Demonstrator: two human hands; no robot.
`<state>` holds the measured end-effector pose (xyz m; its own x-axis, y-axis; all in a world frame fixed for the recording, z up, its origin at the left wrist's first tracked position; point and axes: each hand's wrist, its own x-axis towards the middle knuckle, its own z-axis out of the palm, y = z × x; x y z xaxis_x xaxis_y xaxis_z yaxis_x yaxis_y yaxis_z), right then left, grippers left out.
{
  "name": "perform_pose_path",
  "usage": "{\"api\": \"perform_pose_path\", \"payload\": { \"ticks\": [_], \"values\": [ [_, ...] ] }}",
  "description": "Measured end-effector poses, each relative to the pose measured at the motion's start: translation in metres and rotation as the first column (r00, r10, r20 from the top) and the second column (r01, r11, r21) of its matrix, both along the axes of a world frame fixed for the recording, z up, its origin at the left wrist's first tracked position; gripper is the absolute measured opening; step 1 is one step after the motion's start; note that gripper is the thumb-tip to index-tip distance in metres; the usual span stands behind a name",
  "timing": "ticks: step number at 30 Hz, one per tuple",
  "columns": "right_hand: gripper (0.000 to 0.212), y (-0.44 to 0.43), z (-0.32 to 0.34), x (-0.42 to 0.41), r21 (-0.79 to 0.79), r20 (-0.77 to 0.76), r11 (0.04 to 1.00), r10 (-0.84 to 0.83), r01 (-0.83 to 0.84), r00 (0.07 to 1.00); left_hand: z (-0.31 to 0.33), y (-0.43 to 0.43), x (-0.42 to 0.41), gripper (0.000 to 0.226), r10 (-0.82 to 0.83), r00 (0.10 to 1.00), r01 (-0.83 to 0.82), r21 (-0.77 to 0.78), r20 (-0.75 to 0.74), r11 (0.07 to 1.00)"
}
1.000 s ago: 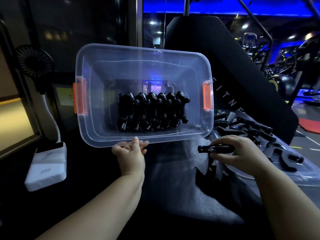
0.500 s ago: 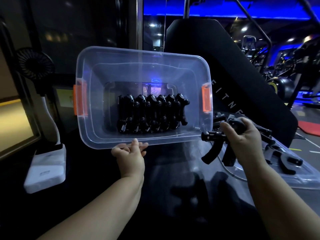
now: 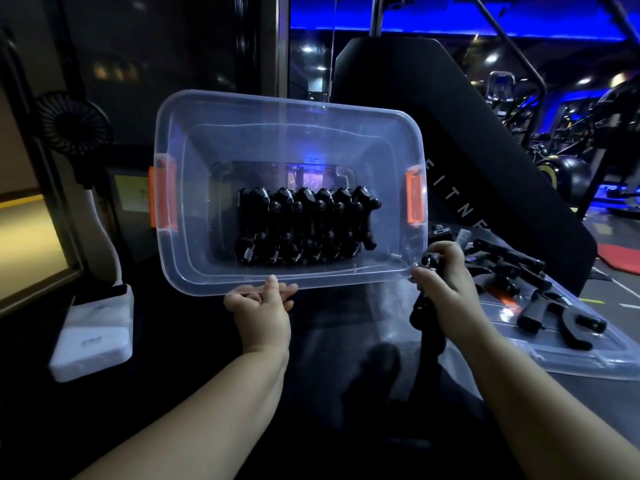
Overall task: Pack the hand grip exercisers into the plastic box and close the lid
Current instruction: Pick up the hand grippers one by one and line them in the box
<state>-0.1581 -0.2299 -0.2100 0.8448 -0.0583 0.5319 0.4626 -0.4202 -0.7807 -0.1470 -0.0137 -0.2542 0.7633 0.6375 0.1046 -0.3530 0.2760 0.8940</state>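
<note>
A clear plastic box [image 3: 221, 140] with orange latches is tilted up with its opening toward me. My left hand [image 3: 261, 308] grips its near rim. Inside, several black hand grip exercisers [image 3: 304, 230] stand packed in a row against the bottom. My right hand [image 3: 446, 285] is closed around one more black hand grip exerciser [image 3: 420, 315], held just outside the box's lower right corner with its handles hanging down. The clear lid [image 3: 581, 358] lies flat at the right with several loose exercisers [image 3: 519, 268] on it.
A white box [image 3: 93, 337] lies at the left under a small black fan [image 3: 74, 128]. A large black padded machine part [image 3: 467, 150] stands right behind the box. Gym equipment fills the far right background.
My right hand has lifted an exerciser off the lid and carried it left to the box's lower right corner. The box has tilted slightly; my left hand keeps its hold.
</note>
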Motion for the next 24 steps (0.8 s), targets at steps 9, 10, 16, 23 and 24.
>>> {"api": "perform_pose_path", "payload": {
  "ticks": [9, 10, 16, 23, 24],
  "values": [
    [0.017, 0.020, 0.024, -0.003, 0.663, -0.170, 0.727, 0.381, -0.181, 0.909, -0.001, 0.000, 0.002, 0.019, -0.007, 1.000, 0.007, -0.001, -0.001, 1.000],
    [0.017, 0.023, 0.030, -0.002, 0.596, -0.248, 0.794, 0.323, -0.119, 0.913, 0.000, 0.000, 0.002, 0.018, -0.007, 1.000, 0.007, -0.002, 0.000, 1.000],
    [0.017, -0.004, 0.042, -0.006, 0.234, -0.571, 0.958, 0.272, -0.163, 0.775, 0.002, -0.001, -0.001, 0.018, 0.000, 1.000, 0.000, -0.001, 0.007, 1.000],
    [0.023, -0.006, 0.067, -0.005, -0.116, -0.667, 0.940, 0.165, -0.320, 0.727, 0.002, 0.000, -0.003, 0.027, -0.009, 1.000, 0.009, -0.003, 0.005, 1.000],
    [0.015, -0.005, 0.070, -0.006, -0.169, -0.669, 0.932, 0.132, -0.322, 0.732, 0.002, 0.000, -0.003, 0.027, -0.010, 1.000, 0.010, -0.005, 0.004, 1.000]
  ]
}}
